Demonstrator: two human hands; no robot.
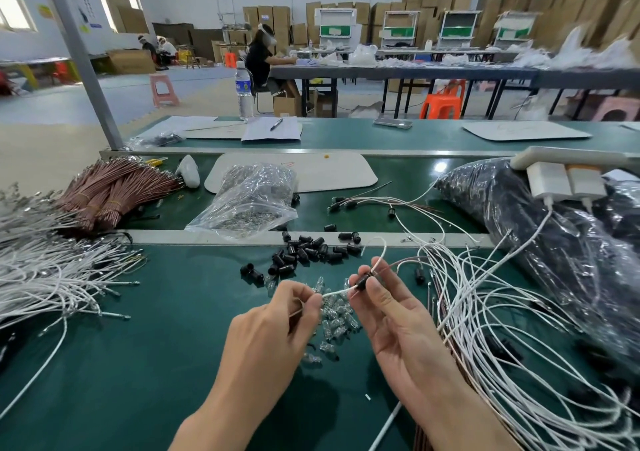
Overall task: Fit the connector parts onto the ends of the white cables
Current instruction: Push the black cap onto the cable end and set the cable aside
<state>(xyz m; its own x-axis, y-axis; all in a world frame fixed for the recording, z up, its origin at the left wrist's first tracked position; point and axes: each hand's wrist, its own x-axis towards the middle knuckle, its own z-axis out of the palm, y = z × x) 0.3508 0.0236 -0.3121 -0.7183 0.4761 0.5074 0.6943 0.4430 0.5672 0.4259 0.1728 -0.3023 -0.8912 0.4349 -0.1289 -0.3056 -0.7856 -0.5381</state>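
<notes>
head view: left hand [273,319] is pinching the white cable [337,291] end steady; right hand [391,315] is gripping a black connector part [363,280], just this side of the loose connector pile [304,253], probably lining them up for insertion.

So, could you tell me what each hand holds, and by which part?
Left hand pinches the white cable beside the black connector; right hand grips the connector's sides.

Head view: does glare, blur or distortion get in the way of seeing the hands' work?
Head view: the left hand, right hand and black connector are sharp and evenly lit; fisheye bends the bench rails; lamp glare spots the green mat and black bag; the far-right cartons smear.
</notes>
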